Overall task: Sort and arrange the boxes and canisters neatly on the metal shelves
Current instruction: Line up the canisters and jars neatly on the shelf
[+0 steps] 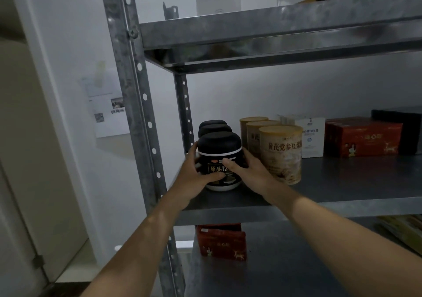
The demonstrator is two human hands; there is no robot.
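Note:
A black canister (pixel 219 146) with a white band and a dark label stands at the front left of the middle metal shelf (pixel 342 182). My left hand (pixel 196 176) grips its left side and my right hand (pixel 247 171) grips its right side, thumbs across the label. Two more black canisters (pixel 214 127) line up behind it. To the right stand three tan canisters (pixel 282 152) in a row. Farther right are a white box (pixel 311 136) and red boxes (pixel 363 140).
A dark box (pixel 402 125) sits at the far right of the middle shelf. The upper shelf (pixel 274 29) holds a white box (pixel 218 1). On the lower shelf is a red box (pixel 221 243). The shelf's upright post (pixel 141 114) runs down at the left, before a white wall.

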